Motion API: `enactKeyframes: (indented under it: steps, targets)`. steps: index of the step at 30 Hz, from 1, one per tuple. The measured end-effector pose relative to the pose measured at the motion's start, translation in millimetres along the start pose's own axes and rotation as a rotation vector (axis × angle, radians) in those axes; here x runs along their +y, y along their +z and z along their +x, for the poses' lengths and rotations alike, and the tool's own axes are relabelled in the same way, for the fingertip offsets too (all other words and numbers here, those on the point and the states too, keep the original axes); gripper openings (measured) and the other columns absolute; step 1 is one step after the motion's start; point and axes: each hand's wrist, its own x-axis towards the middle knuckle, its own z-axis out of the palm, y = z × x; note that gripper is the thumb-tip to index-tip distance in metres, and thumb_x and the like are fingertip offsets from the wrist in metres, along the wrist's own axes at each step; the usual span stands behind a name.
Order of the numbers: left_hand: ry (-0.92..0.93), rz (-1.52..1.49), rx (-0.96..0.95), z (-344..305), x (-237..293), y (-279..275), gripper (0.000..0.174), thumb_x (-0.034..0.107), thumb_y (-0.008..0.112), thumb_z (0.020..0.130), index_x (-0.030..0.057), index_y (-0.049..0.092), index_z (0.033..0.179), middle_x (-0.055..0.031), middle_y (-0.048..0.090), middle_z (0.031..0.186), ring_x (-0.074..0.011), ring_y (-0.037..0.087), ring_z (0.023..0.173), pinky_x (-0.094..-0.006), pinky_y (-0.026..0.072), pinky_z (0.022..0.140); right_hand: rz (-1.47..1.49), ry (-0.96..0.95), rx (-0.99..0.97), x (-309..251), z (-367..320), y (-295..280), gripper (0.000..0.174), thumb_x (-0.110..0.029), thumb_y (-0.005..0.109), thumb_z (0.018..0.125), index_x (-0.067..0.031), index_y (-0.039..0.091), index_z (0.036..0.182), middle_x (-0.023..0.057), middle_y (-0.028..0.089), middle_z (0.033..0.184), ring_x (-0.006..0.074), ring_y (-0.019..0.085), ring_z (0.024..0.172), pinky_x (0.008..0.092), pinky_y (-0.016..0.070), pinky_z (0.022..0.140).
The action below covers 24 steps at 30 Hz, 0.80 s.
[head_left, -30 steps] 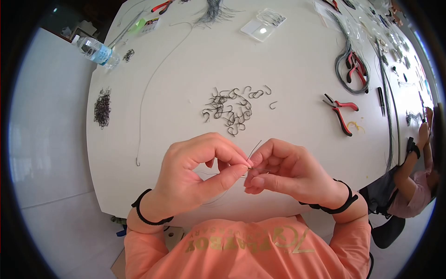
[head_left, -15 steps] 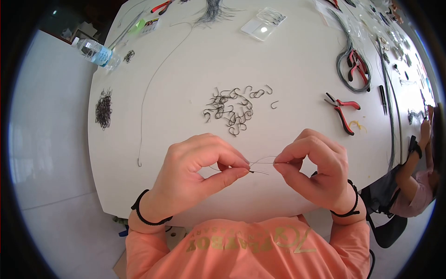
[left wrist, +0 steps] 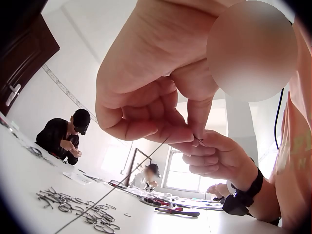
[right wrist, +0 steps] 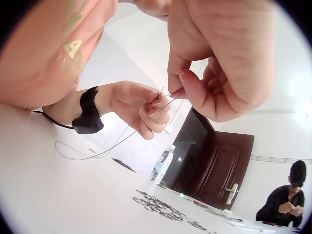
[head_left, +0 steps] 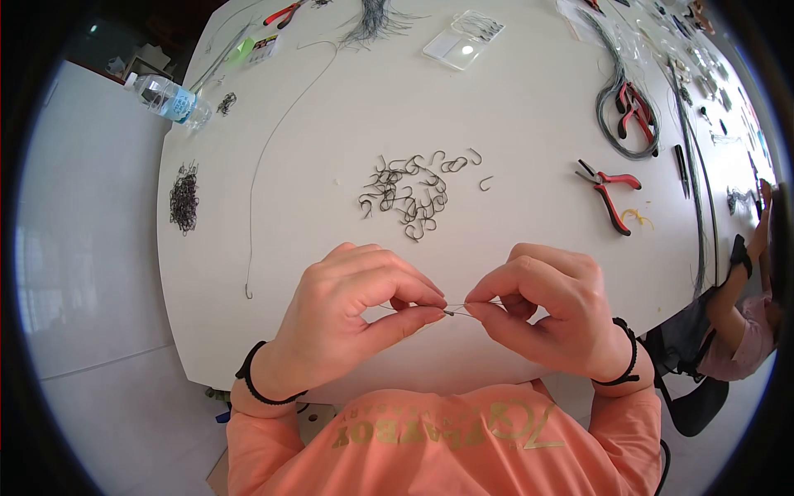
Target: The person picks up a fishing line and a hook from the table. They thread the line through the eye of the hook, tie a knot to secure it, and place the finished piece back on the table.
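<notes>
Just above the table's near edge, my left hand (head_left: pixel 356 298) pinches a small dark fish hook (head_left: pixel 449 313) between thumb and fingertips. Only its dark end sticks out; the rest is hidden in the fingers. My right hand (head_left: pixel 550 306) is a short way to the right, thumb and forefinger pinching thin fishing line (head_left: pixel 459 305) that runs across the gap to the left fingertips. In the right wrist view, a loose loop of the line (right wrist: pixel 73 158) hangs below the hands. Beyond them lies a loose pile of fish hooks (head_left: pixel 405 194).
Red-handled pliers (head_left: pixel 612 194) lie to the right, near a coil of line (head_left: pixel 601 124) with more pliers. At left are a denser hook heap (head_left: pixel 184 198), a long line with a hook (head_left: pixel 263 153) and a water bottle (head_left: pixel 172 101). A clear box (head_left: pixel 463 41) sits farther back.
One second ago the fingertips of both hands met, with a line end sticking up. The right hand then drew away to the right with line, and has since come slightly back toward the left.
</notes>
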Motion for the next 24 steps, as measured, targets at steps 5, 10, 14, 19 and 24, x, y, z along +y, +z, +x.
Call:
enactKeyframes:
  steps: [5,10,14,19,24]
  targets:
    - [0.002,0.033,-0.02,0,2,0,0.013,0.003,0.082,0.073,0.0095,0.074,0.08,0.0006,0.074,0.086,-0.0137,0.066,0.073,-0.0285,0.0419,0.071,-0.048,0.007,-0.076,0,1,-3,0.012,-0.002,0.074,0.081,-0.0076,0.064,0.083,0.0007,0.057,0.068,0.0124,0.054,0.049,0.0273,0.0416,0.044]
    - [0.0,0.06,-0.055,0,2,0,0.013,0.004,0.082,0.073,0.01,0.074,0.081,0.0014,0.074,0.086,-0.0131,0.066,0.073,-0.0284,0.0395,0.07,-0.036,0.01,-0.112,0,0,-1,0.011,-0.003,0.073,0.081,-0.0073,0.064,0.083,0.0015,0.057,0.069,0.0144,0.055,0.051,0.029,0.043,0.047]
    - [-0.008,0.087,-0.078,0,1,0,0.013,0.003,0.081,0.074,0.01,0.073,0.081,0.0018,0.074,0.086,-0.013,0.066,0.073,-0.0286,0.0396,0.07,-0.05,0.011,-0.139,0,-1,-2,0.011,-0.003,0.073,0.081,-0.008,0.064,0.085,0.0019,0.058,0.072,0.0155,0.059,0.054,0.0298,0.0446,0.049]
    - [-0.018,0.065,-0.049,0,1,1,0.014,-0.001,0.08,0.073,0.009,0.072,0.08,0.0007,0.074,0.084,-0.0136,0.066,0.073,-0.0286,0.04,0.071,-0.095,0.071,-0.083,-7,1,-5,0.02,-0.004,0.074,0.081,-0.007,0.063,0.098,0.005,0.064,0.091,0.0163,0.064,0.058,0.0283,0.0499,0.049]
    - [-0.02,0.061,-0.014,0,1,2,0.011,0.006,0.079,0.079,0.0109,0.07,0.082,0.0045,0.069,0.08,-0.0132,0.063,0.071,-0.0291,0.0399,0.069,0.035,0.079,-0.165,-13,-6,1,0.036,0.0,0.077,0.08,-0.0037,0.061,0.111,0.0104,0.068,0.111,0.0134,0.072,0.067,0.0212,0.0505,0.044]
